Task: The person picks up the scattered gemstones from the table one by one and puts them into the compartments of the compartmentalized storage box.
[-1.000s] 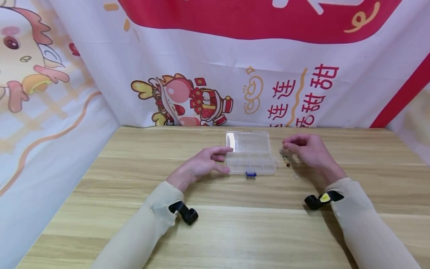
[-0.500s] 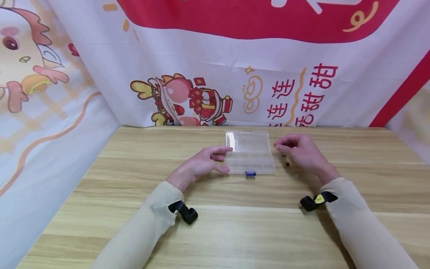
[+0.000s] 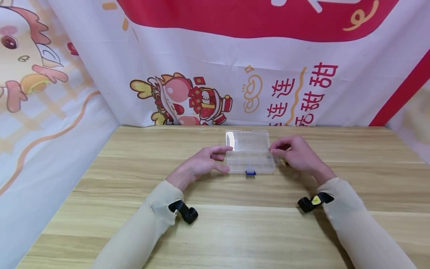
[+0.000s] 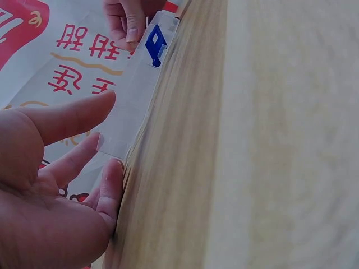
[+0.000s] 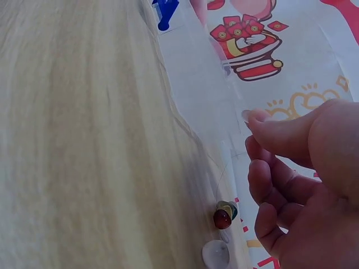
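Observation:
A clear plastic compartment box [image 3: 239, 168] lies on the table with its lid [image 3: 250, 140] folded back and a blue latch [image 3: 250, 173] at its front. My left hand [image 3: 203, 163] touches the box's left end, thumb and fingers spread fairly straight. At the right end, my right hand [image 3: 297, 154] has thumb and index fingertip pinched together close to the box's rim. A small pale piece [image 5: 245, 115] shows at those fingertips in the right wrist view, mostly hidden. Beneath this hand lie a red-brown bead [image 5: 222, 219], greenish ones behind it and a clear round bead [image 5: 216, 255].
A pale wood-grain table [image 3: 235, 231] carries everything. Printed white-and-red cloth [image 3: 215, 52] hangs along its back edge, with more cloth [image 3: 67, 157] at the left side. A black wrist camera [image 3: 189, 215] sits on the left wrist, another [image 3: 305, 204] on the right.
My right hand has moved left from above the small beads to the right end of the box, fingertips still pinched. My left hand and the box have stayed put.

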